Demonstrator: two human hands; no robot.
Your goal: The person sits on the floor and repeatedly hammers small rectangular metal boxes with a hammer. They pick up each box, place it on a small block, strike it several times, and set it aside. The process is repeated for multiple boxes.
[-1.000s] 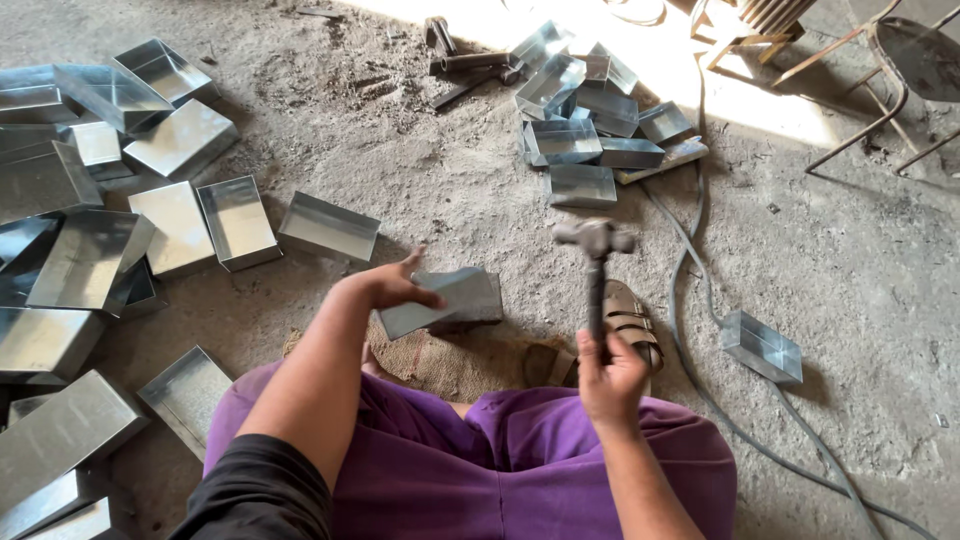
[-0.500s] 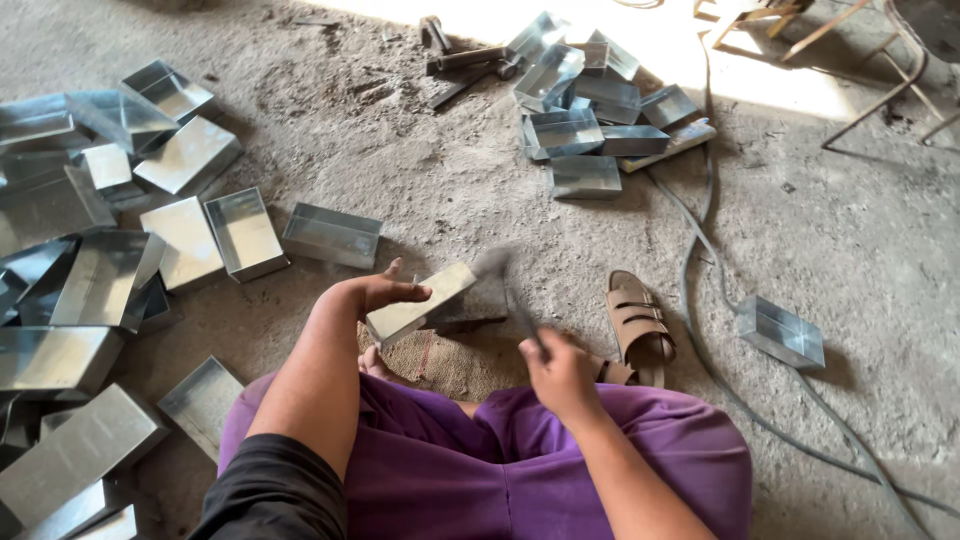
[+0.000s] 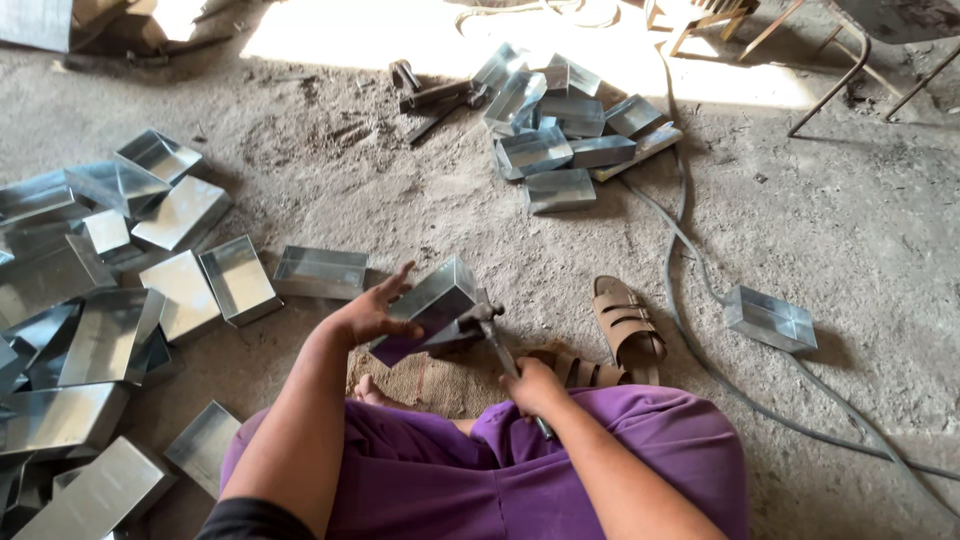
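I sit on a sandy floor in purple trousers. My left hand (image 3: 372, 316) grips a shiny sheet-metal box (image 3: 425, 305), tilted on edge in front of my knees. My right hand (image 3: 533, 385) is closed on the handle of a hammer (image 3: 490, 330), whose head rests against the lower right side of the box. A piece of brown sacking (image 3: 425, 380) lies under the box, by my bare foot.
Several finished metal boxes are heaped at the left (image 3: 90, 290) and in a pile at the back (image 3: 560, 140). One box (image 3: 770, 318) lies alone at the right. A brown sandal (image 3: 628, 320), a grey cable (image 3: 700, 340) and chair legs (image 3: 850, 70) are nearby.
The hammer has swung down from raised upright to meet the box. My left hand has turned the box up on edge.
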